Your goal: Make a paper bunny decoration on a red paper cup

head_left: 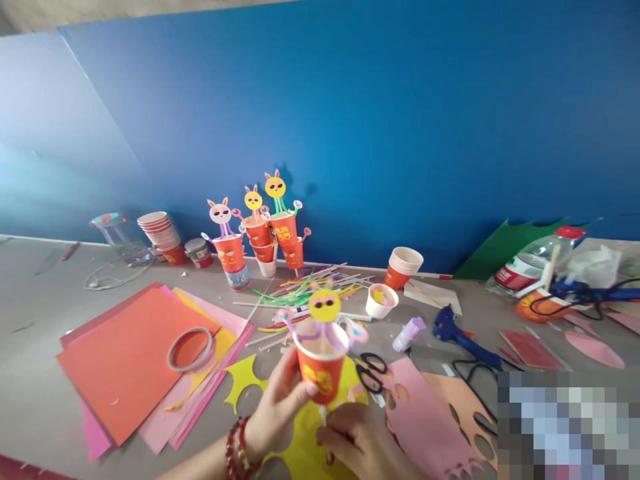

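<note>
My left hand (280, 395), with beaded bracelets at the wrist, is wrapped round a red paper cup (323, 375) with a gold print. From the cup's mouth rises a yellow rabbit face (325, 304) with dark eyes, and purple arms with round paper hands spread over the rim. A thin white stick (323, 416) comes out below the cup, and the closed fingers of my right hand (360, 437) grip it. Yellow paper with cut-out holes (305, 440) lies beneath both hands. Black-handled scissors (371, 372) lie just right of the cup.
Similar rabbit cups (229, 252) stand by the blue wall. Coloured paper sheets (135, 360) with a tape roll (173, 357) lie left. Loose pipe cleaners and straws (310, 287) are behind the cup. A glue stick (409, 335), blue glue gun (465, 340) and bottle (525, 267) are right.
</note>
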`<state>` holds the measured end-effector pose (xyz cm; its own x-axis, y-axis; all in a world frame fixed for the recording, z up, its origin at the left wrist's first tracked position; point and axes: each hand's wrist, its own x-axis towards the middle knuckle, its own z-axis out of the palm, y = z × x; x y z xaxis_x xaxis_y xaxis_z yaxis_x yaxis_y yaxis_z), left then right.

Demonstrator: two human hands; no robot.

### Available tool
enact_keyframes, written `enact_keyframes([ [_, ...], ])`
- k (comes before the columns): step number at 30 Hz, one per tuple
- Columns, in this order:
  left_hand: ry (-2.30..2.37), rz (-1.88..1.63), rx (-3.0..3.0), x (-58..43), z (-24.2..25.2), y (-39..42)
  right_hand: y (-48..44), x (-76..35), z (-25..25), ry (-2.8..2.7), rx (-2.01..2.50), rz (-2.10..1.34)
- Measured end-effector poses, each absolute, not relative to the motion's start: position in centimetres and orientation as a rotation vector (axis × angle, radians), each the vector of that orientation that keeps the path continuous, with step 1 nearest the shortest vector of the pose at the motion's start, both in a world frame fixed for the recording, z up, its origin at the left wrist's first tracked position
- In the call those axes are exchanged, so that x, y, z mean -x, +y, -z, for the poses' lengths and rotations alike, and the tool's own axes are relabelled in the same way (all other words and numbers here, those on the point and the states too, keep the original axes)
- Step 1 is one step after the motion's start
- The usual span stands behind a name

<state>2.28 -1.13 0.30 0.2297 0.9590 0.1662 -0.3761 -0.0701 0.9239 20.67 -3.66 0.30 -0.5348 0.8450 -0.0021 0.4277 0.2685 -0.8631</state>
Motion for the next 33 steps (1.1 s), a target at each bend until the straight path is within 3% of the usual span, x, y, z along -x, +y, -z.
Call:
enact_keyframes([
  [5, 0.814, -1.416, -0.971, -0.8, 0.0, 0.2, -3.6, -20.5, -1.1, -2.183, 1.163, -1.212],
  [16, 0.608, -1.139, -1.152, -3.0, 0.4, -1.7, -3.2, -20.8, 0.5, -1.990, 1.251, -1.129],
  [33, 0.665, -1.207, -1.038, -2.8, 1.1, -0.7, -2.5, -21.0, 0.1, -2.081, 1.274, -1.040],
])
